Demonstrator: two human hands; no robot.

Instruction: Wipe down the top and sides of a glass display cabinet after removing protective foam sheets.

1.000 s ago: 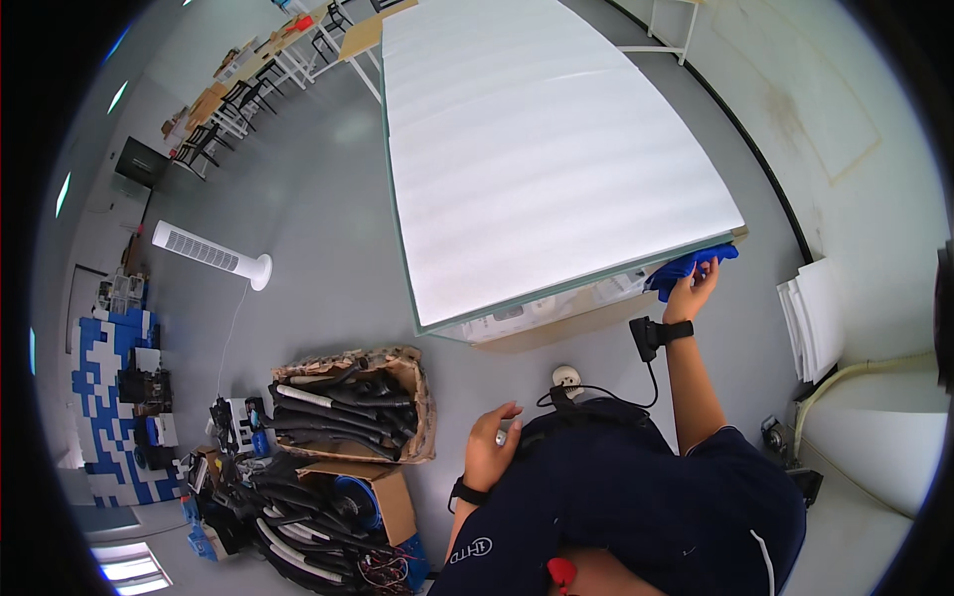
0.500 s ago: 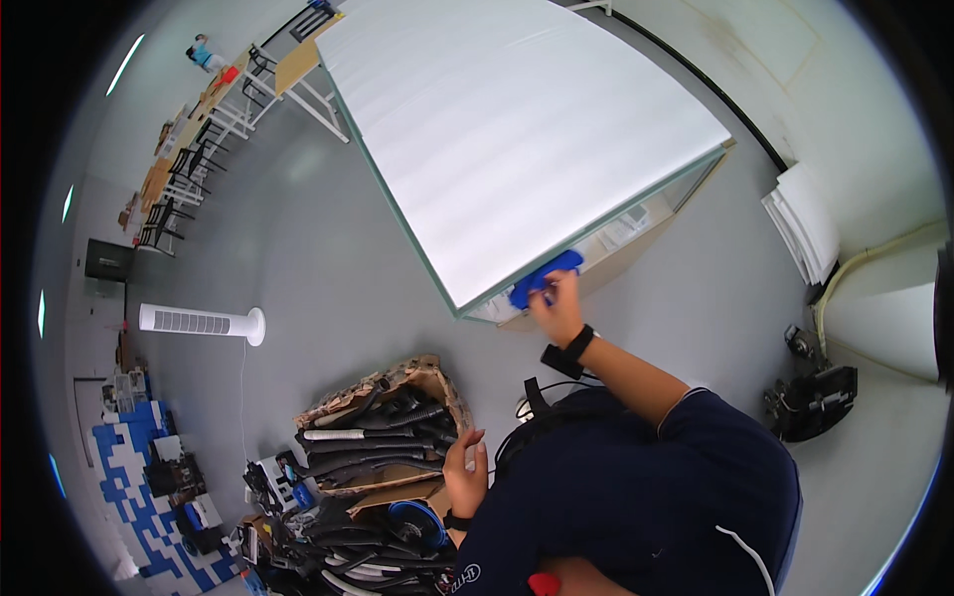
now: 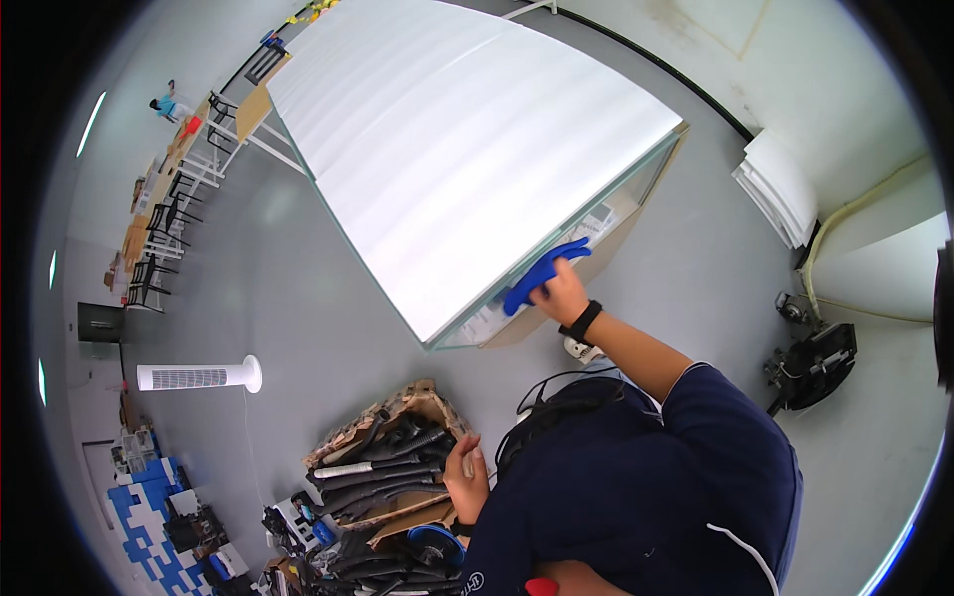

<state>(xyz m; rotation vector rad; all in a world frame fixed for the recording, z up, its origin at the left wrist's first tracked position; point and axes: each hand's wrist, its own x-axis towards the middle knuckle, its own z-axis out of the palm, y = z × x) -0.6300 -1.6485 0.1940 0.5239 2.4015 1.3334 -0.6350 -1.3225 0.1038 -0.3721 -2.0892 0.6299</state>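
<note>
My right hand [image 3: 562,291] grips a blue cloth [image 3: 542,276] and presses it to the near glass side of a display case [image 3: 636,184], just under the edge of its white top [image 3: 467,149]. A black band circles that wrist. Pale papers or packets show behind the glass, too small to make out. My left hand [image 3: 467,479] hangs low beside my body with its fingers loosely bent and apart, holding nothing. It is closest to a cardboard box [image 3: 422,395] filled with black hoses [image 3: 397,467].
A white tower fan [image 3: 199,376] stands on the grey floor at left, trailing a cord. White panels [image 3: 780,189] lean on the right wall near a black machine [image 3: 820,368]. Tables and black chairs [image 3: 149,278] line the far left, where another person [image 3: 169,105] is seen.
The cloth has spread into a longer strip along the glass under my right hand. The view has shifted, so the case appears further left. My left hand stays low by the box.
</note>
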